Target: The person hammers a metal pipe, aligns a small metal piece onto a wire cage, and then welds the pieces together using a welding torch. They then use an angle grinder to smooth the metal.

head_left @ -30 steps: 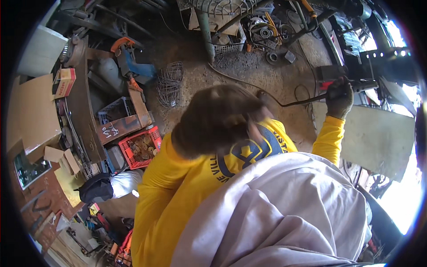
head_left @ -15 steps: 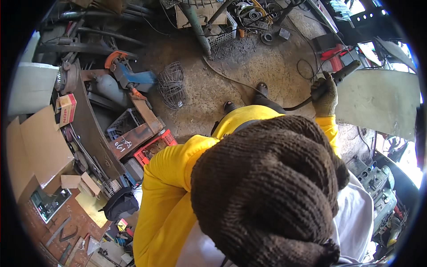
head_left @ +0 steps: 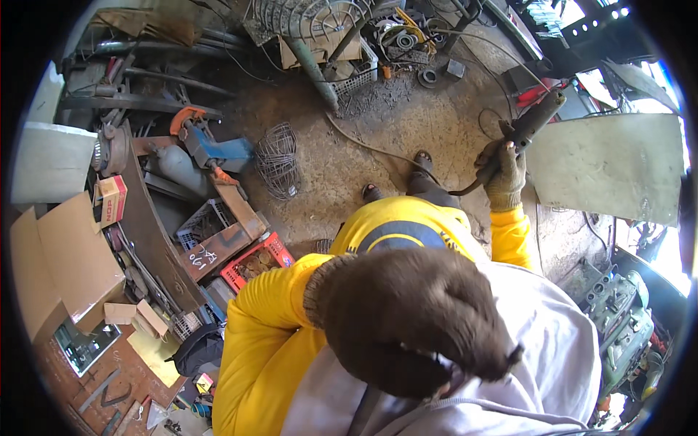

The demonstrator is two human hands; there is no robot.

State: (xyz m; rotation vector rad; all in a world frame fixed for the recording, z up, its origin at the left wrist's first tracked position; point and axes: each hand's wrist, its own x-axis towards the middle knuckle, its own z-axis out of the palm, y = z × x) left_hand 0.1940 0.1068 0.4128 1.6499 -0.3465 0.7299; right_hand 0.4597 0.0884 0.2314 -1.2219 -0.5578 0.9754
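Observation:
My right hand (head_left: 502, 174), in a dirty knit glove, is closed around the dark handle of a welding electrode holder (head_left: 539, 117). A dark cable (head_left: 378, 147) runs from the holder's lower end across the floor. Close below the camera is my left hand (head_left: 407, 312), large and blurred in a brown knit glove. Its fingers look curled in, and what they hold, if anything, is hidden. Behind it are my yellow shirt (head_left: 392, 218) and a light grey cloth (head_left: 538, 327).
A wire coil (head_left: 278, 161) lies on the floor, left of my feet. Near it are a blue clamp-like tool (head_left: 225, 149) and a red crate (head_left: 231, 275). A metal sheet (head_left: 611, 167) stands at right, above a green machine (head_left: 618, 320). A white crate (head_left: 361, 75) sits at the far side.
My right hand has come left and slightly nearer with the electrode holder. My left hand has shifted and turned, uncovering more of the shirt and the light cloth.

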